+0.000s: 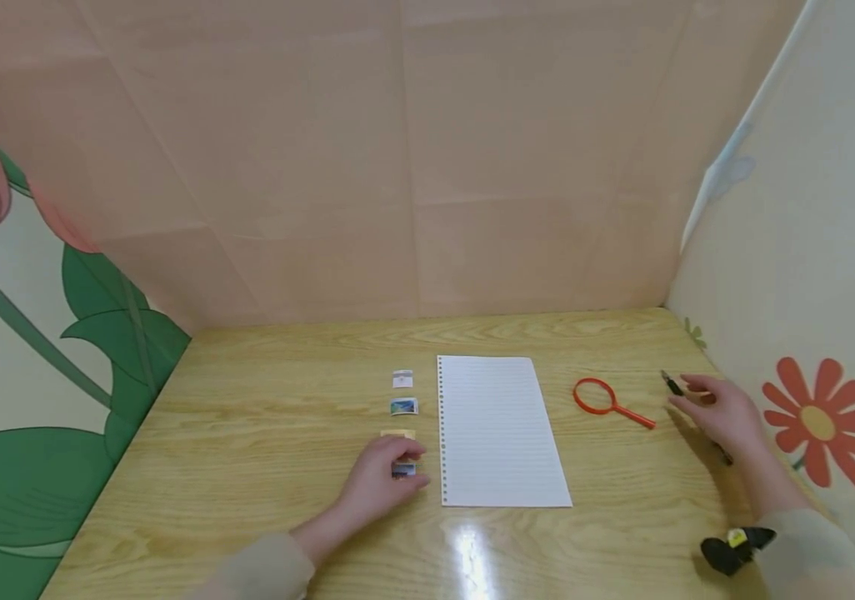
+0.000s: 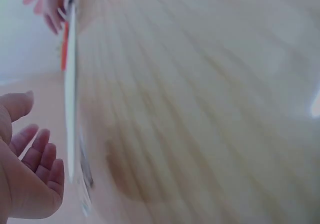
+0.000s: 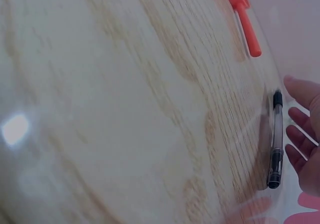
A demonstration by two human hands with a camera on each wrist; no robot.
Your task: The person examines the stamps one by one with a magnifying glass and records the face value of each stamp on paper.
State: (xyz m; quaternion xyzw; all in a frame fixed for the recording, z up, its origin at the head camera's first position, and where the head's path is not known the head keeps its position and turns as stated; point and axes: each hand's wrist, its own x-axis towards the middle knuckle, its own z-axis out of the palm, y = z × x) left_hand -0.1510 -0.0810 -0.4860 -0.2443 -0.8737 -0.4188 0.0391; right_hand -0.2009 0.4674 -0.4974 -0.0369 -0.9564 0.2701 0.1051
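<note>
My left hand (image 1: 382,477) hovers low over a column of small stamp-like pictures, its fingers relaxed and apart. Between thumb and fingers shows a dark-blue picture (image 1: 403,470); a yellowish one (image 1: 398,433) is partly hidden behind the fingers. Farther up the column lie a blue-green picture (image 1: 403,406) and a pale one (image 1: 402,379). At the right, my right hand (image 1: 722,414) is held over a pen (image 3: 276,144) with black ends and a clear barrel. In the right wrist view its loosely bent fingers are beside the pen, not wrapped round it.
A lined sheet of paper (image 1: 501,433) with punched holes along its left edge lies mid-table. Right of it is a red magnifying glass (image 1: 634,417). Flower-patterned walls (image 1: 832,250) border the wooden table (image 1: 247,417). A black strap with a yellow mark (image 1: 737,538) is by the right sleeve.
</note>
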